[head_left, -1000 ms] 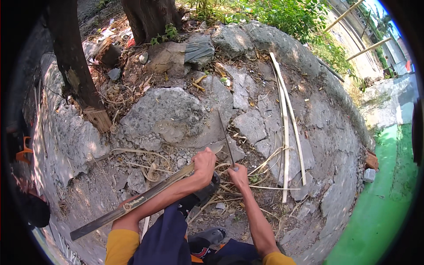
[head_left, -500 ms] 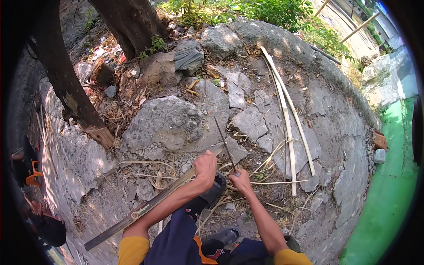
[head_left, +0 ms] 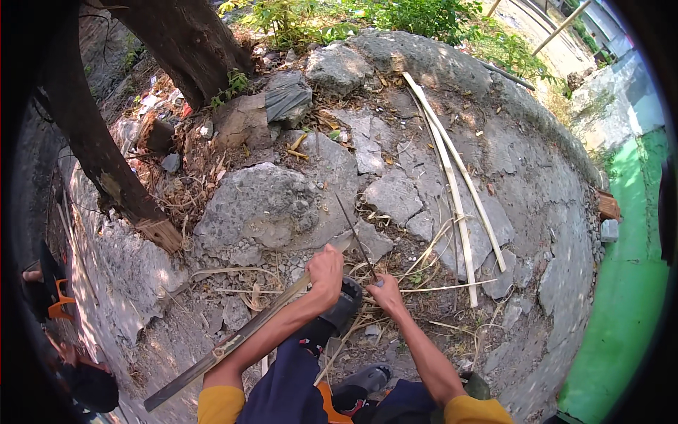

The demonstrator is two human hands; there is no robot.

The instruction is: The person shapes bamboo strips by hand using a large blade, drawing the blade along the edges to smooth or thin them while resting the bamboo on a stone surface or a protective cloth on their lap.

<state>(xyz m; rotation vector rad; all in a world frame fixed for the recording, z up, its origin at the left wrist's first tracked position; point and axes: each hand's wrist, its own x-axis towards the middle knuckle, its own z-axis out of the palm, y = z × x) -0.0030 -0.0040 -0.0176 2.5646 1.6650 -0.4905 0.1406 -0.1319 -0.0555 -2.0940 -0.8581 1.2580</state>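
Observation:
My left hand (head_left: 325, 273) is closed around a long split bamboo strip (head_left: 248, 328) near its far end. The strip slants down to the lower left along my left forearm. In my right hand (head_left: 386, 293) is a knife, gripped by its handle. Its thin dark blade (head_left: 354, 230) points up and to the left, beside the far end of the bamboo strip. My dark shoe (head_left: 345, 305) is just below the left hand, close to the strip.
Several pale bamboo strips (head_left: 446, 169) lie on the cracked ground at the right. A large rock (head_left: 258, 201) is ahead, with tree trunks (head_left: 191, 53) at the upper left. Thin shavings lie around my feet. At the left edge is another person (head_left: 88, 381).
The view has shifted slightly, so the ground and trees sit a little differently. Both hands keep their grips on the bamboo strip and the knife, almost in the same places.

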